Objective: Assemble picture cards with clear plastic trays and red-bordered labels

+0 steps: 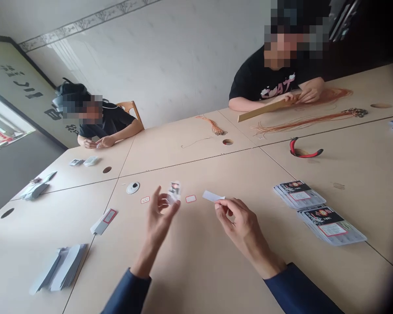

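Note:
My left hand (160, 218) is raised over the table, its thumb and fingers closed on a small clear plastic packet (174, 190) with a dark printed picture; the packet is slightly blurred. Between the thumb and fingertips of my right hand (240, 220) is a white paper strip (212, 196) that points left. A small red-bordered label (190, 199) lies on the table between the hands. Another red-bordered label (145, 200) is just left of my left hand, near a round white disc (132, 188) with a dark spot.
Stacked printed plastic packs (330, 224) lie at right, near red-handled pliers (304, 150). At left are white strips (59, 268) and a labelled strip (105, 221). Copper-coloured wires (314, 121) lie across the table, where one person (275, 78) holds a flat bar; another person (108, 122) sits far left.

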A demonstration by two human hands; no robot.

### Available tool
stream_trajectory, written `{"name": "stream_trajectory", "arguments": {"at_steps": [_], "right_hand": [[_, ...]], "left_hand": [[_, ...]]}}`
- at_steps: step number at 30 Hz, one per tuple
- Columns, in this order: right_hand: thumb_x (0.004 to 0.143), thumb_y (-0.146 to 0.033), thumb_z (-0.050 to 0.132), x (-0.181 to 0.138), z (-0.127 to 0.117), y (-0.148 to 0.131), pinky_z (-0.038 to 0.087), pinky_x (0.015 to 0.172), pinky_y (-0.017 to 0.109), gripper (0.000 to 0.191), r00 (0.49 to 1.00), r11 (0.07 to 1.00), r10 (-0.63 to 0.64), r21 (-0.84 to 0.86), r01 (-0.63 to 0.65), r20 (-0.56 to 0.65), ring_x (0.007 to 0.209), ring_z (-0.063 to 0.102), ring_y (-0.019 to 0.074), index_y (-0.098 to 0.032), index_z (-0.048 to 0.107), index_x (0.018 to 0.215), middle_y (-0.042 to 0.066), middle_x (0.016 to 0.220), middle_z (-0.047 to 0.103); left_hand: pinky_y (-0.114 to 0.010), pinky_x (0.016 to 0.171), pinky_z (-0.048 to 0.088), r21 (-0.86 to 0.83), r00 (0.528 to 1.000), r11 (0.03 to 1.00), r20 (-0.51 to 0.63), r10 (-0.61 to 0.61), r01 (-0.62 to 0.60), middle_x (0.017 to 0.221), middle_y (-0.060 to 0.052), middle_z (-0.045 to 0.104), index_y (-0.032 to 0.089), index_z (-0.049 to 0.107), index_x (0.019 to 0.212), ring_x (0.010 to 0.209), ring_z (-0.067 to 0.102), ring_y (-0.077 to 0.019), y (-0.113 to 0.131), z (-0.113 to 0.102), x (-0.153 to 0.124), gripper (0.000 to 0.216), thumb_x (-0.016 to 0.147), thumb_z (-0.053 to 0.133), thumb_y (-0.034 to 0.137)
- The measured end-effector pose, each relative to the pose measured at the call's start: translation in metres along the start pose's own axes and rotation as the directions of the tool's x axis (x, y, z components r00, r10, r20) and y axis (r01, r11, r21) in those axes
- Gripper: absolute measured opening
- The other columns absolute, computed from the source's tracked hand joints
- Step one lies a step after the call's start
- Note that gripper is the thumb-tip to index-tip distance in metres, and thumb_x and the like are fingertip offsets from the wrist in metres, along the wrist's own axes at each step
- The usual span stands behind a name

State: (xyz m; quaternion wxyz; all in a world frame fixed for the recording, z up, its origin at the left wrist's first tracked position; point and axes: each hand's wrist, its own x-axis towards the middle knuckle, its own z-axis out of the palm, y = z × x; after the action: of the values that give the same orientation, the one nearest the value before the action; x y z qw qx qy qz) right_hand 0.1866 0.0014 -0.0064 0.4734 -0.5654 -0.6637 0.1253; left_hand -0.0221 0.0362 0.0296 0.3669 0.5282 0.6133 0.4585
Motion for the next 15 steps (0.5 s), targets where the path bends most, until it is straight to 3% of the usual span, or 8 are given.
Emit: {"name": "stream_trajectory", "arguments": {"at_steps": [4,7,10,15], "right_hand": [[0.093,-0.025,0.048,-0.007,0.005,-0.004,0.045,0.074,0.033,0.012,0.999,0.994,-0.036,-0.106,0.034,-0.022,0.076,0.056,0.0195,-0.02,0.059,0.09,0.005,0.079,0.061],[0.086,-0.018,0.05,-0.01,0.007,0.006,0.043,0.077,0.039,0.024,0.996,0.938,-0.012,-0.347,-0.019,-0.089,0.088,0.055,0.0261,-0.017,0.058,0.109,0.01,0.092,0.061],[0.082,-0.013,0.051,-0.007,0.007,0.019,0.043,0.075,0.04,0.037,0.998,0.892,0.037,-0.448,-0.053,-0.044,0.093,0.054,0.0283,-0.019,0.057,0.119,0.012,0.099,0.059],[0.086,-0.02,0.051,0.005,0.006,0.022,0.043,0.076,0.038,0.014,1.0,0.944,-0.003,-0.331,0.007,0.015,0.09,0.055,0.026,-0.022,0.064,0.087,0.01,0.093,0.061]], "left_hand": [[-0.042,0.09,0.044,0.276,0.99,0.955,-0.052,0.129,-0.11,0.112,-0.01,0.057,0.022,0.034,0.143,0.102,0.056,-0.0254,-0.009,0.014,-0.048,0.077,0.077,0.065,0.048],[-0.048,0.094,0.038,0.453,0.979,0.877,-0.036,0.199,-0.161,0.108,-0.011,0.058,0.02,0.033,0.144,0.106,0.053,-0.0306,-0.016,0.015,-0.061,0.076,0.078,0.061,0.046],[-0.05,0.094,0.035,0.607,0.976,0.778,-0.02,0.217,-0.16,0.108,-0.013,0.059,0.018,0.034,0.144,0.108,0.052,-0.0332,-0.019,0.016,-0.065,0.073,0.079,0.058,0.044],[-0.05,0.091,0.036,0.706,0.973,0.688,0.002,0.232,-0.166,0.114,-0.016,0.059,0.018,0.043,0.138,0.109,0.051,-0.0349,-0.016,0.015,-0.067,0.067,0.08,0.059,0.047]]}}
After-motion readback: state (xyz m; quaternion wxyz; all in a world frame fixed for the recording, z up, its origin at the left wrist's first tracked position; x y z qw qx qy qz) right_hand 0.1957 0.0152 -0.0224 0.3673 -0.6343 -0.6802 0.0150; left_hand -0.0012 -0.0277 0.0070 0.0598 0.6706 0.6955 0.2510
